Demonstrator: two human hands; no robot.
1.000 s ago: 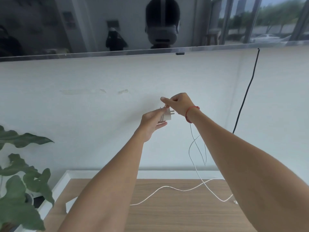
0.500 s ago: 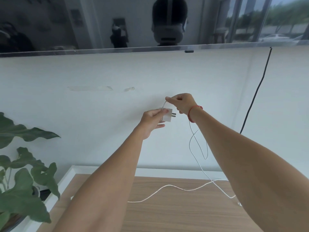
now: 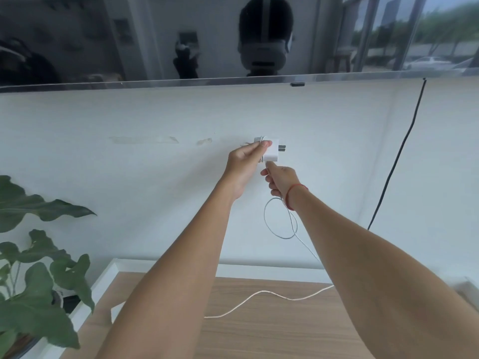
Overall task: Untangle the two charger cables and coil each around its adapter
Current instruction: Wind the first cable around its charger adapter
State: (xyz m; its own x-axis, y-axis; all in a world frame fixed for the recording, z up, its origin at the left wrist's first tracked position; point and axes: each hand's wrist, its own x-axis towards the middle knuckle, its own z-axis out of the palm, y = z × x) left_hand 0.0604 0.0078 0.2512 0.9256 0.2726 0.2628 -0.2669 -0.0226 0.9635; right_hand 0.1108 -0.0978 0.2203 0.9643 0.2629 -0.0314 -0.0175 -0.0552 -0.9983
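Your R hand [image 3: 281,180] just dropped from above the adapter [image 3: 272,152] to under it — another wrap on. L hand [image 3: 246,161] clamps adapter mid-air; R pinches cable [image 3: 261,291], slack trails to desk [image 3: 259,338].

White adapter [image 3: 271,152], white cable [image 3: 278,296], red wrist string [image 3: 295,189], light woodgrain table [image 3: 272,332], green plant [image 3: 39,294].

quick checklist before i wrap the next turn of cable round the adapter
1. Grip of left hand on adapter: ok.
2. Pinch of right hand on cable just below the adapter: ok.
3. Uncovered prongs: ok.
4. Hanging slack free of crossings: not ok, a loop crosses itself under the right wrist.
5. Rest of cable lying loose on table: ok.
6. Second charger: cannot tell, out of view.
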